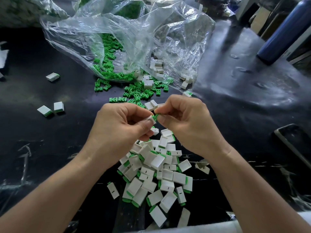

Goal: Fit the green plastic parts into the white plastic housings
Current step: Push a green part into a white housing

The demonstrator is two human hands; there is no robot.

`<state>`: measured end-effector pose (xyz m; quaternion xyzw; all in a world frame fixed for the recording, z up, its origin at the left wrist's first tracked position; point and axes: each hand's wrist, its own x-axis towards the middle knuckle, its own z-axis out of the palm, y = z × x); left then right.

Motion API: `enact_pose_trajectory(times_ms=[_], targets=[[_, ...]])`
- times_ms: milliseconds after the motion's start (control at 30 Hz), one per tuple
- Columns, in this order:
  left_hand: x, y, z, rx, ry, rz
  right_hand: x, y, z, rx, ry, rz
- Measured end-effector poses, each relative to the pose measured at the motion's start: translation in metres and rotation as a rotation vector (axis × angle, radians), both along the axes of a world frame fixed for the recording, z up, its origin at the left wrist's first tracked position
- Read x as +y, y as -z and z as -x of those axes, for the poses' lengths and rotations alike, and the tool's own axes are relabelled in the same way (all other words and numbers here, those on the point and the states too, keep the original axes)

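From the head view, the only one we have, we see both hands raised just above the dark table (50,148) and meeting over the work. The left hand (121,125) pinches a white housing (151,118) between thumb and curled fingers, its open end turned toward the other hand, which we judge is meant to offer the mouth squarely. The right hand (183,121) grasps a green part (155,116) at its fingertips, touching the housing's mouth. We cannot tell whether it has entered yet, because the fingers cover the joint. We read this as the step of seating one piece, held up close where alignment can be checked. The supply lies just beyond the hands: loose green parts (134,91) spill from the open clear bag (127,36), and empty housings (158,66) sit at its right side, both near enough for a short reach. Finished pieces (156,174), white with a green edge showing, are heaped between the forearms, likely so that each one can simply be dropped. A few assembled strays (50,109) lie well apart to the left, and a blue bottle (284,31) stands at the far right.
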<state>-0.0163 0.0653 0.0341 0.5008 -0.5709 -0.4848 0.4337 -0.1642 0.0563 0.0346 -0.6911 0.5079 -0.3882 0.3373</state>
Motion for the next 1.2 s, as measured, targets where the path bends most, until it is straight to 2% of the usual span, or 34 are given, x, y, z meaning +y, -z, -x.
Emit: enact_pose_trajectory(times_ms=[200, 367, 600, 667, 800, 900, 1067, 1200], targets=[[-0.0018, -0.0021, -0.0007, 0.077, -0.003, -0.011, 0.0011, -0.0022, -0.0003, -0.041, 0.040, 0.069], [-0.0009, -0.0031, 0.0001, 0.110, 0.008, -0.015, 0.0027, -0.0022, -0.0022, 0.063, 0.030, 0.198], [-0.0008, -0.0026, -0.0030, 0.110, 0.026, 0.022, 0.0034, -0.0029, -0.0006, 0.102, -0.016, 0.234], [-0.0015, -0.0022, -0.0038, 0.106, 0.032, 0.042, 0.0040, -0.0044, -0.0002, 0.024, -0.039, 0.135], [-0.0003, -0.0030, -0.0019, 0.147, 0.022, 0.124, 0.0007, -0.0089, 0.0034, -0.278, -0.053, -0.286], [-0.0002, -0.0036, -0.0027, 0.142, 0.071, 0.206, 0.0000, -0.0083, 0.0014, -0.376, -0.209, -0.537], [-0.0024, -0.0012, -0.0058, 0.099, 0.104, 0.231, 0.0038, -0.0062, -0.0018, -0.403, -0.363, -0.639], [-0.0007, -0.0018, -0.0049, 0.166, 0.149, 0.242, 0.0042, -0.0074, -0.0020, -0.364, -0.423, -0.677]])
